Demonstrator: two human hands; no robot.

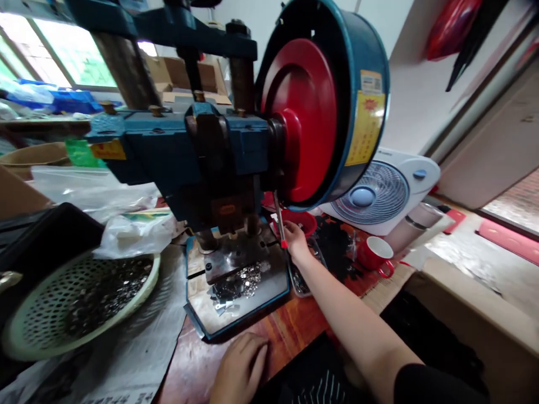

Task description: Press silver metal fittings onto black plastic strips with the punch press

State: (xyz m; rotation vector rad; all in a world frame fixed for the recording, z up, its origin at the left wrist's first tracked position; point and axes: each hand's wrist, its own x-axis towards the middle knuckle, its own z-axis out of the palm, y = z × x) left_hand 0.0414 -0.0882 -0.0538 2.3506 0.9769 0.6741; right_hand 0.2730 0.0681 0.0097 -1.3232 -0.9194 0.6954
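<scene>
Bright windows fill the upper left of the frame, and a pale wall stands behind your reddish wooden table [191,359]. Across the upper and middle part of the frame stands a blue press [168,140] with a big red wheel [303,120] on its right side. On its base [252,311], just below the centre, small shiny metal pieces [250,280] lie loose in front of a metal block [233,255]. Your right hand [295,241] reaches in from the lower right to a thin rod [278,216] with a red piece near its lower end; your fingertips are beside it, but you cannot tell whether they grip it. Just behind those fingers is a red bowl [304,222], and beneath your wrist sits a clear tray [301,285] of small parts. Your left hand [242,362] rests palm down at the bottom centre, in front of the base, fingers loosely bent and thumb slightly apart. At the left, a pale green basket [37,314] holds many dark little parts [107,289]. Over to the right are a red mug [373,255] and a white fan [379,193], with an open cardboard box [501,348] at the lower right.
</scene>
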